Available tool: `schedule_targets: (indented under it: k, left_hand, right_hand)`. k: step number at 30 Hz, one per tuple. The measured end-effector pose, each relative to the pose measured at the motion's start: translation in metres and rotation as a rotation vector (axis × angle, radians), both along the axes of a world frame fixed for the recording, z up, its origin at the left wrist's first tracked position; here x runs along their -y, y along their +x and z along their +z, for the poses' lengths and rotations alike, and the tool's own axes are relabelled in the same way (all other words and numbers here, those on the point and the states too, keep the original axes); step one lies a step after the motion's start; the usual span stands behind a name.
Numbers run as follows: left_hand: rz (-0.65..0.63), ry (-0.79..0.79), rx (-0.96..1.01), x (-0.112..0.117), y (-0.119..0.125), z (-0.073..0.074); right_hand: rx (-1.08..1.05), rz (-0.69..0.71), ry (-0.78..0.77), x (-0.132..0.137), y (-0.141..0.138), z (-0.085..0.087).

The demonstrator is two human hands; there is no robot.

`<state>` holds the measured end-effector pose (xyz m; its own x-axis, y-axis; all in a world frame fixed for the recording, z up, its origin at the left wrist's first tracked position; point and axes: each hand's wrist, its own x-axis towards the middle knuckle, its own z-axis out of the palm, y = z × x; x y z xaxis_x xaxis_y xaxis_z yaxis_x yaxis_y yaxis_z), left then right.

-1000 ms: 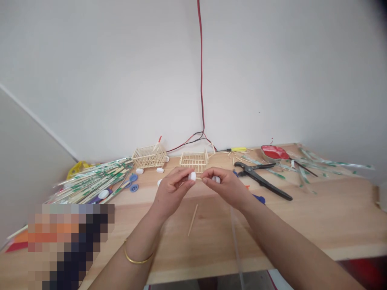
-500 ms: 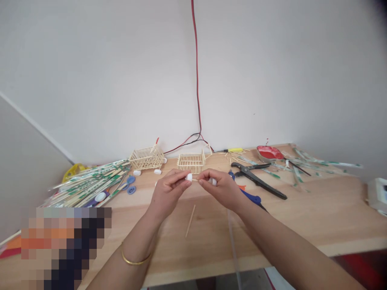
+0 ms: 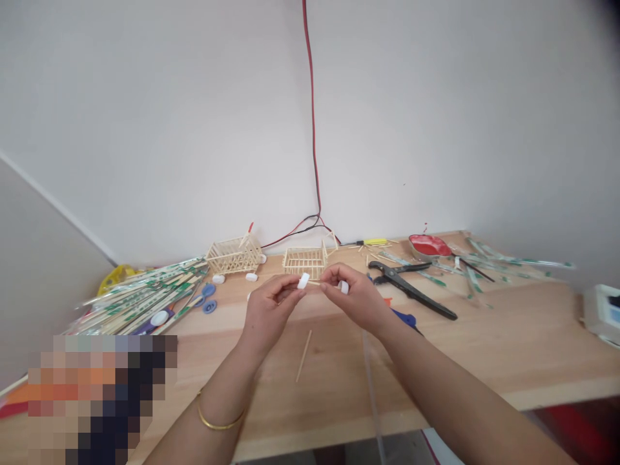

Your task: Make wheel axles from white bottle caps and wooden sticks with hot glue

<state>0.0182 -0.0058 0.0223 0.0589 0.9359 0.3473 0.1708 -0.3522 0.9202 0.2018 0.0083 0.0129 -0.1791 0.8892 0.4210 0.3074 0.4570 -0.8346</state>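
Over the middle of the table, my left hand pinches a white bottle cap between thumb and fingers. A thin wooden stick runs from this cap to my right hand, whose thumb and fingertips are closed on it. Against the right hand's fingers shows a second white cap; whether it sits on the stick is hidden. Just beyond the hands stands a small basket-like frame of sticks. A loose wooden stick lies on the table nearer to me, between the forearms.
A stick cart on white caps stands at the back left, beside wrapped chopsticks and blue caps. Rightward lie black cutters, a yellow-handled tool, a red dish and torn wrappers.
The left cap has tilted, and my right fingers have shifted slightly away from it, so more of the stick between them shows. The view has moved a little.
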Motion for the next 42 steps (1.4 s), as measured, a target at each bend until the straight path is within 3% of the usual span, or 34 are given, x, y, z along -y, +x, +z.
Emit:
schedule_targets:
  k: [4, 9, 13, 20, 27, 33, 42]
  left_hand:
    - [-0.038, -0.054, 0.062, -0.002, 0.000, -0.002]
    - [-0.257, -0.234, 0.158, -0.007, -0.010, -0.001]
    - [-0.359, -0.277, 0.168, -0.010, -0.020, 0.001]
    - [-0.348, -0.276, 0.151, -0.012, -0.020, -0.001]
    - [-0.310, -0.310, 0.192, -0.012, -0.017, -0.003]
    - [-0.213, -0.175, 0.006, -0.011, -0.013, 0.000]
    - [-0.150, 0.227, -0.305, -0.006, -0.013, 0.001]
  right_hand:
    - [0.026, -0.002, 0.005, 0.001, 0.000, 0.000]
    - [0.074, -0.016, 0.048, 0.006, 0.000, 0.005]
    - [0.092, -0.004, 0.111, 0.009, 0.001, 0.007]
    - [0.124, 0.007, 0.228, 0.013, 0.000, 0.013]
    - [0.356, 0.000, 0.456, 0.012, 0.003, 0.010]
    - [0.500, -0.064, 0.525, 0.018, 0.003, 0.014]
    - [0.353, 0.113, 0.381, 0.002, 0.009, 0.008]
